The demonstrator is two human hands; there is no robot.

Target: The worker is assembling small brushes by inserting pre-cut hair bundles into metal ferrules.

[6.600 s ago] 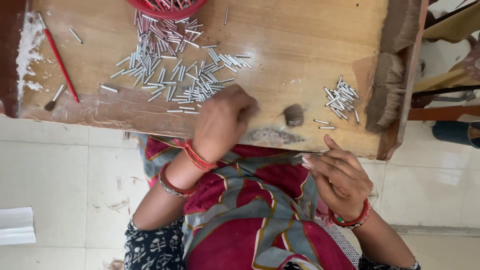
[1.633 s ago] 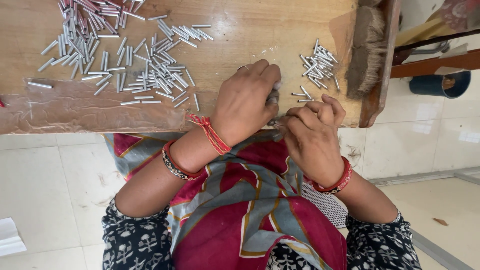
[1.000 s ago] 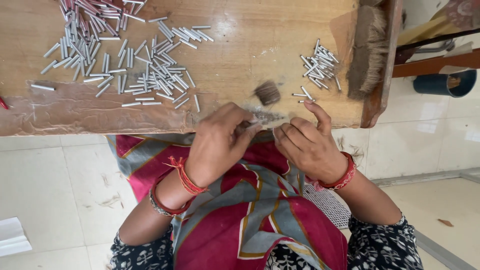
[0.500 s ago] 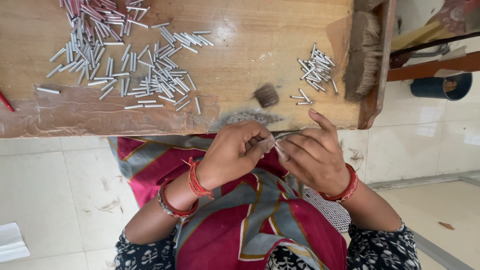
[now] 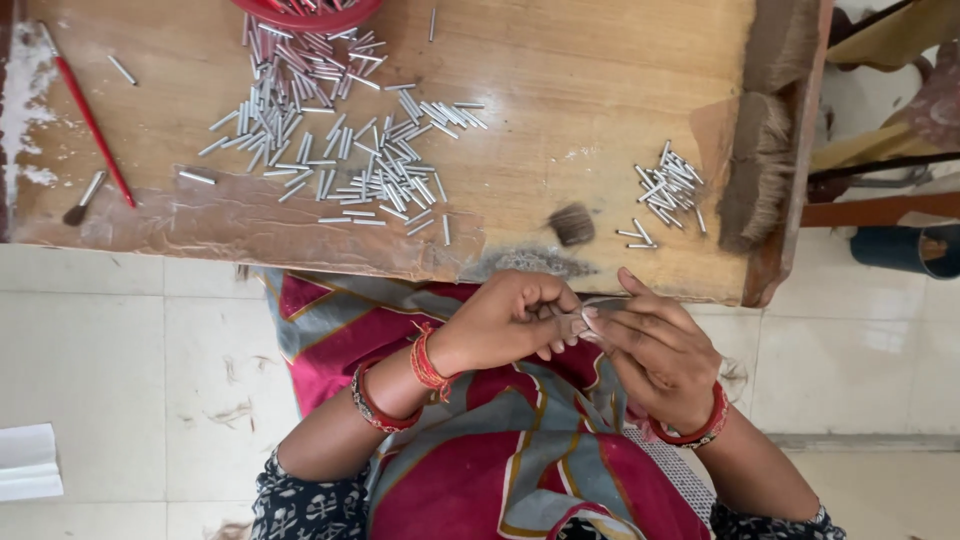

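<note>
My left hand (image 5: 510,322) and my right hand (image 5: 655,345) meet just below the near edge of the wooden board (image 5: 560,90), over my lap. Between their fingertips they pinch a small tuft of brown bristles (image 5: 585,315), possibly with a thin metal tube; the fingers hide most of it. A small loose tuft of brown hair (image 5: 572,224) lies on the board just above my hands. A large scatter of short silver metal tubes (image 5: 340,150) covers the board's left middle. A smaller pile of the same tubes (image 5: 665,190) lies at the right.
A red bowl (image 5: 305,12) of tubes sits at the board's far edge. A red-handled brush (image 5: 90,125) lies at the left. A bundle of brown bristle hair (image 5: 760,180) rests along the board's right edge. Tiled floor, a white paper (image 5: 28,462) and furniture legs surround it.
My left hand left the tube scatter, went to the hair tuft by the board's edge, then both hands drew back toward my lap holding a small pinch of bristles.
</note>
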